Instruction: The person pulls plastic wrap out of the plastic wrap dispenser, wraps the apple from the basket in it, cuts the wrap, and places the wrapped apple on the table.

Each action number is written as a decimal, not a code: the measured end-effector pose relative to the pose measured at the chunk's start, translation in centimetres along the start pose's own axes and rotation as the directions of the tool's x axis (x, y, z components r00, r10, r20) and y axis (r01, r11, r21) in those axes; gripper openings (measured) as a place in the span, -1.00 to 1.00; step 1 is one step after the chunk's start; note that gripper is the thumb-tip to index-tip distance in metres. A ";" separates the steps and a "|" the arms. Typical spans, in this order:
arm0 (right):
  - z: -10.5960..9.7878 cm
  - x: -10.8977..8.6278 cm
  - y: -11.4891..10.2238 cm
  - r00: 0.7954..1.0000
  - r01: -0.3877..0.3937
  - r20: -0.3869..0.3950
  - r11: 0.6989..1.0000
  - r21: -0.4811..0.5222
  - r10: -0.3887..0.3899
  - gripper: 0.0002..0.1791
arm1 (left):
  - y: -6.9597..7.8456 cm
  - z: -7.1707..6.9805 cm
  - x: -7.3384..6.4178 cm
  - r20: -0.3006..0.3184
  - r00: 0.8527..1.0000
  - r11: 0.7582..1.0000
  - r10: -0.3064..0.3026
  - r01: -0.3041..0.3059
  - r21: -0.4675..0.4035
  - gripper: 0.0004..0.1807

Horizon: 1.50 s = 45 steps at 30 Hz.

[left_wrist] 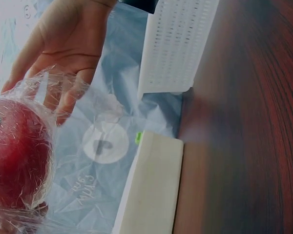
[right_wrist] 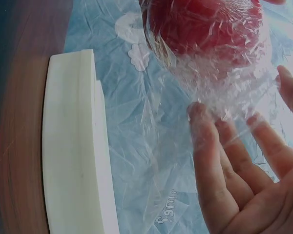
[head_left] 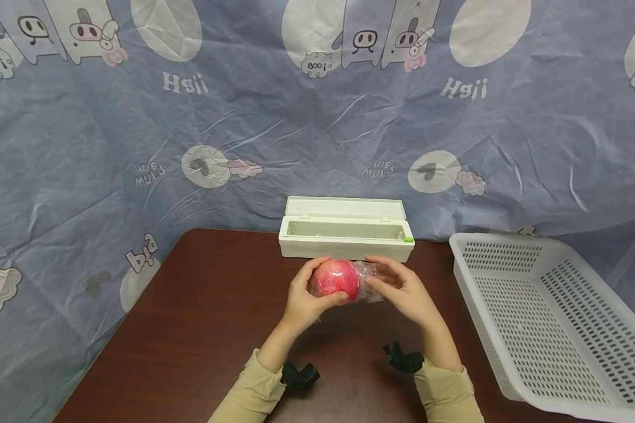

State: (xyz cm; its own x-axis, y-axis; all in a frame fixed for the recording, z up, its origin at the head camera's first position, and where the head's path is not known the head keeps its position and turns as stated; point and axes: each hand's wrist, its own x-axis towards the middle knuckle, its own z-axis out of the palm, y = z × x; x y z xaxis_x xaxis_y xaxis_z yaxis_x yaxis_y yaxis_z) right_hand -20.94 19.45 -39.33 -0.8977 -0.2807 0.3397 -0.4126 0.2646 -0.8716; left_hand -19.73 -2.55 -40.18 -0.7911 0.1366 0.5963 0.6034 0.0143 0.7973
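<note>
A red apple (head_left: 336,278) wrapped in clear plastic wrap is held above the table in my left hand (head_left: 306,299), fingers over its far side and thumb across the front. The loose end of the plastic wrap (head_left: 369,281) bunches out on the apple's right. My right hand (head_left: 404,291) is at this end, thumb and fingers spread apart around it. In the right wrist view, the right fingertips touch the crinkled plastic wrap (right_wrist: 224,92) below the apple (right_wrist: 205,29). Most of the left hand is out of the left wrist view, where the apple (left_wrist: 17,151) fills the left edge.
Behind the hands, a long white box (head_left: 346,247) with its lid raised stands at the back of the brown table (head_left: 217,305). A green piece (head_left: 408,239) sits on its right end. A white perforated basket (head_left: 478,317) is at the right. A patterned blue-grey cloth (head_left: 307,129) hangs behind.
</note>
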 end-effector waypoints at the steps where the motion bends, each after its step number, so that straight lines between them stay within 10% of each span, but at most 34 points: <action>1: 0.0 0.0 -0.1 1.000 0.001 -0.006 1.000 -0.007 -0.001 -0.52 | 0.0 0.0 0.0 -0.003 1.000 1.000 -0.002 0.002 0.004 -0.30; 14: 1.0 -0.2 -2.4 0.993 0.110 -0.050 0.994 0.002 -0.110 -0.63 | 0.2 0.2 -0.1 0.002 1.000 1.000 -0.021 0.021 0.013 -0.32; 21: 1.0 0.0 -0.7 0.984 0.152 -0.094 0.988 0.025 -0.149 -0.66 | -2.7 0.4 -0.4 -0.007 1.000 1.000 -0.003 0.003 -0.004 -0.29; 27: 0.8 0.0 -0.3 0.976 0.178 -0.138 0.983 0.040 -0.171 -0.71 | 0.0 0.2 -0.2 -0.003 1.000 1.000 0.007 -0.007 -0.021 -0.31; 45: -0.8 -0.2 0.1 0.959 0.163 -0.261 0.970 0.181 -0.112 -0.73 | 0.5 -0.2 0.0 -0.053 0.998 0.995 -0.031 0.026 -0.091 -0.30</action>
State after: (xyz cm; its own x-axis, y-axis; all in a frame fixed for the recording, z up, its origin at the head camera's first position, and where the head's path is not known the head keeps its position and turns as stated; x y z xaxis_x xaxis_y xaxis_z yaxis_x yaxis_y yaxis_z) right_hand -20.92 20.24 -39.22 -0.8549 -0.0582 0.5155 -0.5181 0.0436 -0.8542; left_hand -19.48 -2.77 -39.78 -0.8133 0.0833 0.5758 0.5713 -0.0728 0.8175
